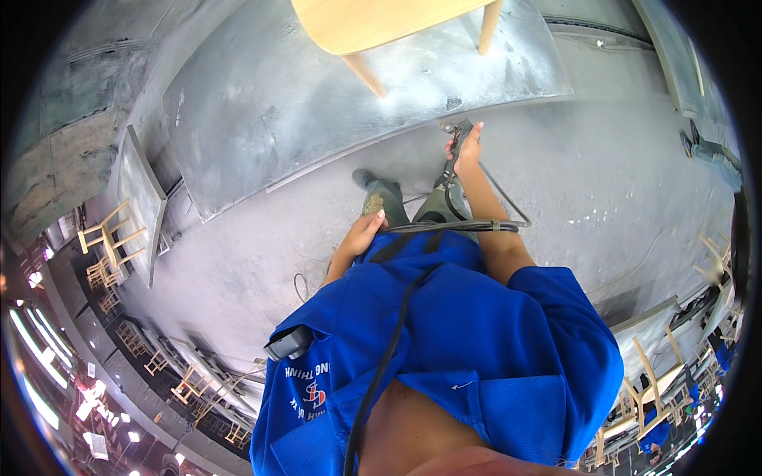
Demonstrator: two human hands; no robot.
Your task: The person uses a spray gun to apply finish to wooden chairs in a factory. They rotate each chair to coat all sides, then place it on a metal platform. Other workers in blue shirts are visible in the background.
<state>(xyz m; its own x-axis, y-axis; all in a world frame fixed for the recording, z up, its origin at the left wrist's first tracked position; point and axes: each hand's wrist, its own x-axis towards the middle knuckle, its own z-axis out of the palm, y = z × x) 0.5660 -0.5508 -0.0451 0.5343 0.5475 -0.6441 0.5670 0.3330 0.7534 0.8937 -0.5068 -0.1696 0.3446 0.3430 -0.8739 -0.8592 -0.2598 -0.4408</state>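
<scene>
In my right hand (468,151) is a dark spray gun (456,136) with a metal head, the fingers wrapped round its grip. A black hose (449,194) hangs from the gun and bends back toward my waist. My left hand (367,232) rests low against my blue shirt, beside the hose bundle (464,227) that crosses my waist; its fingers look loosely extended, with nothing visible in them. Ahead, a light wooden chair (389,22) stands on a large grey table (270,119); its top part is cut off by the upper edge.
A tilted grey board (144,208) with a small wooden chair frame (111,236) stands at left. More wooden chairs (651,389) are at lower right. Another person's legs (714,155) show at far right. Thin hose lies over the grey floor (571,174).
</scene>
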